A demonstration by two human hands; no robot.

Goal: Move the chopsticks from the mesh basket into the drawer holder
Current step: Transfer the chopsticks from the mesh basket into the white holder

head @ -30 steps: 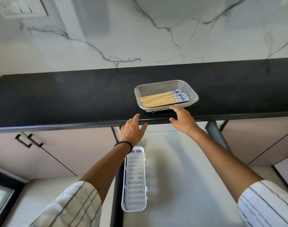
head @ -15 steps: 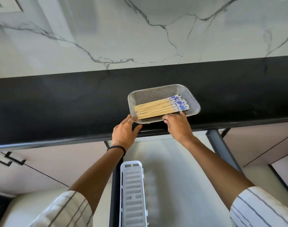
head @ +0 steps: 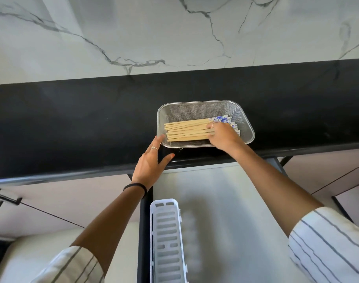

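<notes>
My right hand [head: 222, 135] reaches into the silver rectangular mesh basket [head: 245, 119] at frame centre on the black table [head: 72, 123], fingers curling over the blue-tipped bamboo chopsticks [head: 186, 130]; whether they grip yet, I can't tell. My left hand [head: 152, 160], spread loose, touches its rim. Nothing's moved yet: the white slotted plastic drawer holder [head: 167, 242], bottom centre, sits empty.

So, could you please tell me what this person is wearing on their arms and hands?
Both forearms are bare, with white sleeves with thin dark stripes pushed up toward the elbows. The left hand has a thin ring on one finger and a black band at the wrist. The right hand also shows a thin ring.
</notes>
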